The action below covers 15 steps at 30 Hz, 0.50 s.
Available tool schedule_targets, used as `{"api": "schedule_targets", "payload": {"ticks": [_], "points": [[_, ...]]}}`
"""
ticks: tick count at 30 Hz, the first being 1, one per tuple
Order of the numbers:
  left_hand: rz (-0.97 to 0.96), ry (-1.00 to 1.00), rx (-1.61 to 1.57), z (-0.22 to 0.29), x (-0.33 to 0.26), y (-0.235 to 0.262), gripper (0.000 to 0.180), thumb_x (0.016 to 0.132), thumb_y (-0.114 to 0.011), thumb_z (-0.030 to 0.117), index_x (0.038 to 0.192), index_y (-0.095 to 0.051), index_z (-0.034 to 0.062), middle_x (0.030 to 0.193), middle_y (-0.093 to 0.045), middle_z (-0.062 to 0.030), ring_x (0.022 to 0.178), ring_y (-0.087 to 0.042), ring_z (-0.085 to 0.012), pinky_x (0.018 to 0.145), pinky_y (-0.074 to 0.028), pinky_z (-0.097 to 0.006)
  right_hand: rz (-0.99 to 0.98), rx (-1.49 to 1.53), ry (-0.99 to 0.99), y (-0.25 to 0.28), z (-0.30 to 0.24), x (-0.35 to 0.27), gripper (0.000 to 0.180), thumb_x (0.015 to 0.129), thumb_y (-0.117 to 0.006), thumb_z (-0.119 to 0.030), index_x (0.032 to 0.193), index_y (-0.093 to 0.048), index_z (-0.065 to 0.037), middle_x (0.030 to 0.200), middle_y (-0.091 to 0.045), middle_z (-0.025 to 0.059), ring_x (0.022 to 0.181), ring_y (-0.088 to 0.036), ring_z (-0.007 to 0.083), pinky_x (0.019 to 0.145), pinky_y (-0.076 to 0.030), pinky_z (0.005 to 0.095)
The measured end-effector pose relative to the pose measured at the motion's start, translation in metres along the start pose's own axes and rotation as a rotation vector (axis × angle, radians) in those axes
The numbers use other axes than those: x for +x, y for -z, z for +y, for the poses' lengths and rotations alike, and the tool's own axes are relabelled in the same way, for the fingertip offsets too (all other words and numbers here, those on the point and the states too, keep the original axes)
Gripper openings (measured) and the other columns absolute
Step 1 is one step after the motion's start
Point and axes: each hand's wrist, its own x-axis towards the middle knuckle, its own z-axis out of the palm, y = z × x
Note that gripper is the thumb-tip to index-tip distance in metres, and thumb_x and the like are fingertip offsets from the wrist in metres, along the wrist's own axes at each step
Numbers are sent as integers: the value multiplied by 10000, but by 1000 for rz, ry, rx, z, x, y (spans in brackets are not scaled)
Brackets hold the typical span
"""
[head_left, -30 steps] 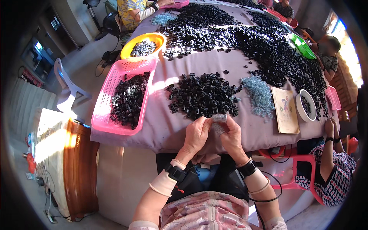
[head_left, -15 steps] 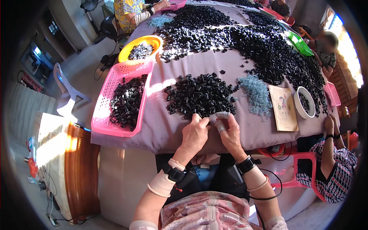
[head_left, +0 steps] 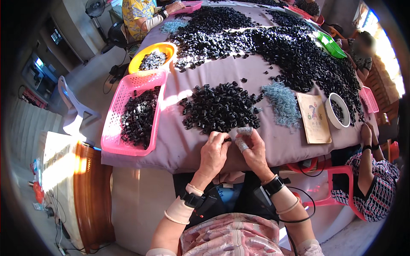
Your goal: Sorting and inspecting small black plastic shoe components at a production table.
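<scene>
Just in front of a loose heap of small black plastic pieces [head_left: 220, 106], my two hands work close together near the table's front edge. My left hand [head_left: 212, 153] is closed in a pinch, with a dark bit, seemingly one of the black pieces, showing at its fingertips. My right hand [head_left: 255, 151], greyish wrapping on its thumb and forefinger, is also closed; anything between those fingers is too small to make out. To the right of the heap lies a pile of small clear bluish pieces [head_left: 282, 104].
On the left stand a pink basket [head_left: 109, 134] of black pieces and an orange bowl [head_left: 133, 66]. A booklet [head_left: 314, 121] and a white bowl [head_left: 347, 117] lie right. Black pieces [head_left: 290, 55] cover the far table. Other people sit around it, one person's hands [head_left: 368, 134] at right.
My hands have drawn slightly back from the heap, and the right hand's fingers have shifted. The whole view has moved a little. The heap and containers look the same.
</scene>
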Motion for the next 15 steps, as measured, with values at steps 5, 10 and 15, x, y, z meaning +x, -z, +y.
{"api": "schedule_targets", "payload": {"ticks": [5,10,15], "points": [[14,67,-122,-4,-2,-3,129,830,-591,20,959,-590,10,839,-595,-57,620,-585,-128,561,-455,-255,-13,26,11,-1,-2,-1,284,795,-548,66,1063,-538,-27,909,-610,35,859,-582,95,759,-468,242],[19,362,-510,0,0,-2,166,860,-594,60,1019,-638,44,771,-619,3,556,-532,-36,468,-371,-176,-3,40,15,-5,-5,-6,309,772,-557,67,1066,-536,-25,895,-610,53,848,-592,116,756,-470,257],[39,646,-794,6,3,5,188,859,-621,100,1036,-653,42,688,-607,16,497,-513,-36,388,-322,-163,-15,-170,145,-8,-18,-8,301,759,-556,70,1045,-542,-22,881,-611,80,817,-601,162,737,-475,276]]}}
